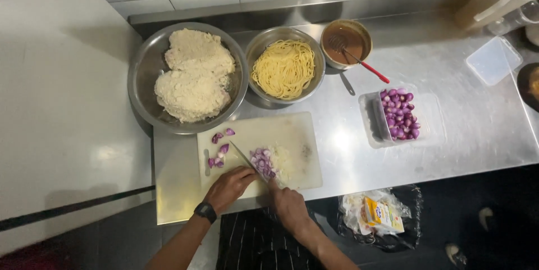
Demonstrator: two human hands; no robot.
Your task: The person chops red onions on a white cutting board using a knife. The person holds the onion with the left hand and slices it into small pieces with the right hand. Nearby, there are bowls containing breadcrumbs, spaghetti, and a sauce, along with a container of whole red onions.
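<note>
A white cutting board (297, 135) lies on the steel counter (466, 129) at its near edge. On it sits a pile of chopped purple shallots (263, 161) beside paler chopped bits (282, 159). A few shallot halves (219, 149) lie at the board's left. My right hand (289, 205) grips the handle of a knife (245, 159), whose blade slants up-left beside the pile. My left hand (229, 187), with a black watch on the wrist, rests on the board's near edge, fingers next to the blade.
Behind the board stand a large steel bowl of whitish crumbly mass (193, 73), a bowl of yellow noodles (285, 69) and a small bowl of brown sauce with a red-handled whisk (347, 42). A clear tub of peeled shallots (398, 114) sits right. A bag of packets (379, 216) hangs below.
</note>
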